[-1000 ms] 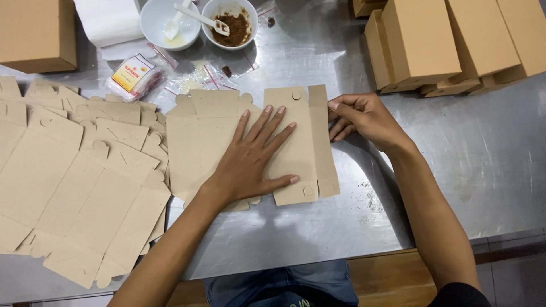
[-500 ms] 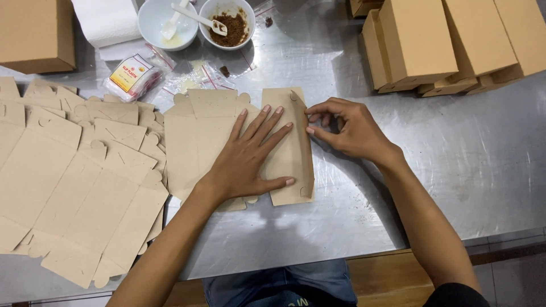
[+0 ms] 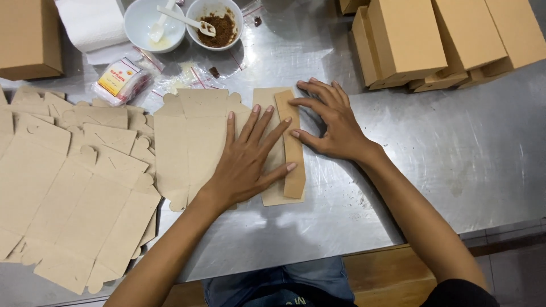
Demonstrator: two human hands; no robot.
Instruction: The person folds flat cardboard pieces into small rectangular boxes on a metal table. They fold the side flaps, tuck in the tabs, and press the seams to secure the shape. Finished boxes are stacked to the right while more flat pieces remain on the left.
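Head view, looking down onto a steel table (image 3: 432, 165). At centre, a flat cardboard box blank (image 3: 193, 142), brown, lying unfolded on the metal, with its right-hand panel turned over into a narrow folded flap (image 3: 293, 153) lying along the right edge. Left hand (image 3: 247, 162) spread wide, palm down, fingers fanned, pressing flat on the blank just left of the flap; fingertips reaching onto the folded strip. Right hand (image 3: 333, 122) also open and flat, fingers splayed, resting at the upper right edge of the flap, thumb and forefinger touching it; nothing gripped in either hand.

To the left, a loose overlapping stack of flat blanks (image 3: 68, 187), covering the table's left part. Upper right, a row of assembled cardboard boxes (image 3: 432, 40), closed, standing side by side, well apart from the hands. Upper left corner, another closed brown box (image 3: 28, 34). Along the top edge: a white paper roll (image 3: 91, 23), a white bowl (image 3: 153, 25) with a white spoon, a second bowl holding brown paste (image 3: 219, 25), and a small plastic packet (image 3: 119, 82) with a yellow label, near the blank's upper left corner.
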